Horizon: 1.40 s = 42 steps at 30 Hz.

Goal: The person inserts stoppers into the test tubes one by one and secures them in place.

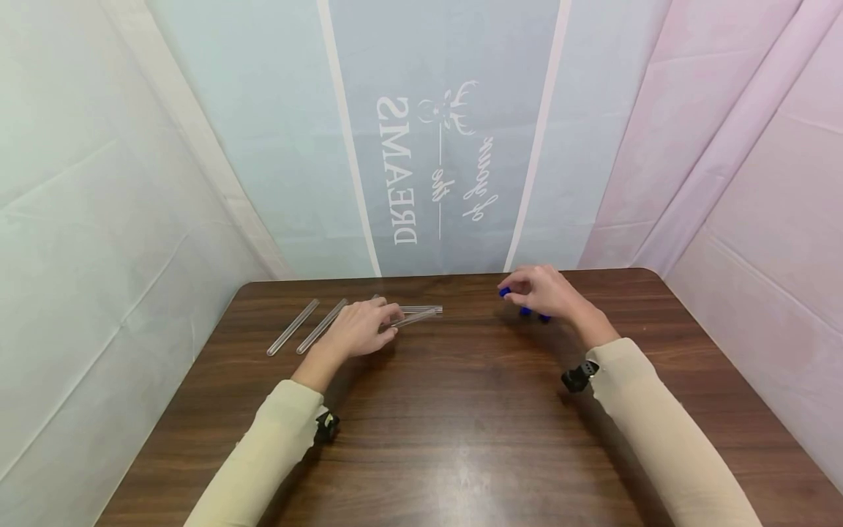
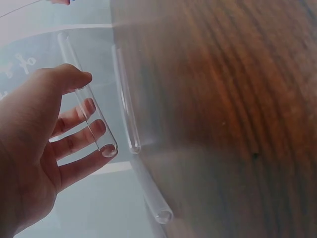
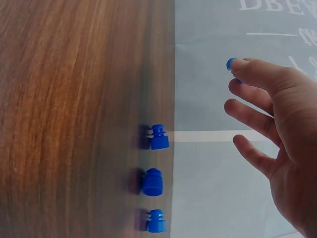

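Observation:
My left hand (image 1: 361, 327) holds a clear test tube (image 2: 97, 119) between the thumb and fingers, its rounded end at the little finger. In the head view that tube slants over the table near another test tube (image 1: 421, 308) lying crosswise. Over the far right part of the table, my right hand (image 1: 536, 290) pinches a blue stopper (image 3: 230, 63) between thumb and index finger; the other fingers are spread. Three more blue stoppers, the nearest one to the hand being a ribbed stopper (image 3: 157, 137), stand in a row in the right wrist view.
Further test tubes (image 1: 293, 327) lie slanted at the left of the brown wooden table (image 1: 448, 424); one is partly hidden behind the left hand. A printed curtain (image 1: 448, 44) hangs behind the far edge, with pale cloth walls (image 1: 85, 219) on both sides.

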Available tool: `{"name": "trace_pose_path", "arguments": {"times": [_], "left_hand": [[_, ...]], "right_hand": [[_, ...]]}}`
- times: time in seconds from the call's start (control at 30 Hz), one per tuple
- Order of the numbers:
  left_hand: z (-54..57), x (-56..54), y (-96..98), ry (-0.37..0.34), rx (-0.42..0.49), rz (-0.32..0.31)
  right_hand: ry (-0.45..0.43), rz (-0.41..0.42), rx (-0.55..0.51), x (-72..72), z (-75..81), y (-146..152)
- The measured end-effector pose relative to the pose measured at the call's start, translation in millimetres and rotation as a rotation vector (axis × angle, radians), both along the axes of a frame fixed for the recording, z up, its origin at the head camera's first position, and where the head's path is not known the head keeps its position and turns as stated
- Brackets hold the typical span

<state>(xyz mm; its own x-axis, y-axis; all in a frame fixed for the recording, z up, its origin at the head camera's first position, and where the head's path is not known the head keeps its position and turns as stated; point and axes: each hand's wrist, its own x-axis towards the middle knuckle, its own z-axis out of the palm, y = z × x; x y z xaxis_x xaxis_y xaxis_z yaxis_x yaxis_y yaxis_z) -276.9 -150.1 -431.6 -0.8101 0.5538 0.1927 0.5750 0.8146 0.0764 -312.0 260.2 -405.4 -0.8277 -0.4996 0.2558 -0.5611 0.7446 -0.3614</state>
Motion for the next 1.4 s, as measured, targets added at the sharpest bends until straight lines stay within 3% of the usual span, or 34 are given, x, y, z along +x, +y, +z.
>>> {"name": "trace_pose_path", "arguments": {"times": [0.53, 0.83, 1.4], "left_hand": [[13.0, 1.9, -5.2, 0.031, 0.040, 0.000], [11.3, 2.3, -6.4, 0.016, 0.022, 0.001], [10.0, 5.8, -12.1, 0.017, 0.027, -0.035]], "right_hand": [[-0.038, 0.015, -0.080, 5.5, 18.8, -5.7], [0.043, 0.038, -0.161, 10.6, 13.5, -7.1], [0.051, 0.058, -0.246, 16.6, 9.2, -2.6]]}}
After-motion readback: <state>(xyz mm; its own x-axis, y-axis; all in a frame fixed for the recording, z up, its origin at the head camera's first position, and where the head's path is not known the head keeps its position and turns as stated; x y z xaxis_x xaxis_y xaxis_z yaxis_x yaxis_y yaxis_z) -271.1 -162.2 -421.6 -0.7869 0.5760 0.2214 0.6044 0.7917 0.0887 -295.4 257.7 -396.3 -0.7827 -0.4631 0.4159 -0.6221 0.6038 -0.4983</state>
